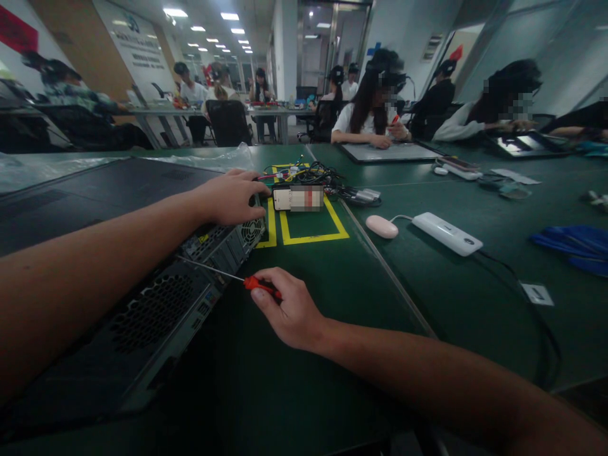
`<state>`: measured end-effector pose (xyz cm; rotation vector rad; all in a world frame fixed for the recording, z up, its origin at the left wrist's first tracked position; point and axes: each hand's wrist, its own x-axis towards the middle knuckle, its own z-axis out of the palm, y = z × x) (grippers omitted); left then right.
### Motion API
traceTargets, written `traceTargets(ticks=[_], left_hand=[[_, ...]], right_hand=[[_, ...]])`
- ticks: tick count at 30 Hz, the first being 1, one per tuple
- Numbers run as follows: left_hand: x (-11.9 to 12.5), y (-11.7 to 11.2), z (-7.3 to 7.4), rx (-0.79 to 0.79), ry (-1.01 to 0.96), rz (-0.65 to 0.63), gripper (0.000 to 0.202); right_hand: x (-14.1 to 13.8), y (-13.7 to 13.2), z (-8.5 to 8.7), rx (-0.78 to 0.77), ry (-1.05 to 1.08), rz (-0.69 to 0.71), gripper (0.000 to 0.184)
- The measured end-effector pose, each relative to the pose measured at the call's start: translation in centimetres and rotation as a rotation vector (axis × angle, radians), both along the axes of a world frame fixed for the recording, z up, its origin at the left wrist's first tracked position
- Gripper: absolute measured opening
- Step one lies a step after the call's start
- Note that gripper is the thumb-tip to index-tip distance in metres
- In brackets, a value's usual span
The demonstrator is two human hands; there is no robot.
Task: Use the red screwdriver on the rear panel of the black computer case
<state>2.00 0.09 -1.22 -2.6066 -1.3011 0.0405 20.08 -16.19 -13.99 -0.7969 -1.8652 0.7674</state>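
Observation:
A black desktop computer case (137,190) lies on its side at the left, its rear panel with vent holes and ports facing me. My left hand (230,196) grips the far end of the case, fingers over its edge and thumb toward the rear panel. In my closed right hand (289,307) is a screwdriver (251,284) with a red handle. Its long thin shaft points left, and the tip meets the rear panel near a slot. Whether the tip sits in a screw I cannot tell.
Beyond the case lie a bundle of cables (323,174) and a phone (298,197) near yellow tape marks (316,239). To the right are a pink mouse (381,227), a white power bank (446,233) and blue cloth (572,247). Several people sit at tables behind.

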Motion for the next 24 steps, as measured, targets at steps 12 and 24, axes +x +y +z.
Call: traceTargets(ticks=[12,24], left_hand=[[-0.18,0.21,-0.10,-0.009,-0.010,0.001,0.065],[0.19,-0.20,0.14,-0.012,0.005,0.032,0.065]], right_hand=[[0.14,-0.11,0.10,-0.051,-0.017,0.000,0.016],[0.14,-0.09,-0.07,-0.037,-0.021,-0.013,0.018]])
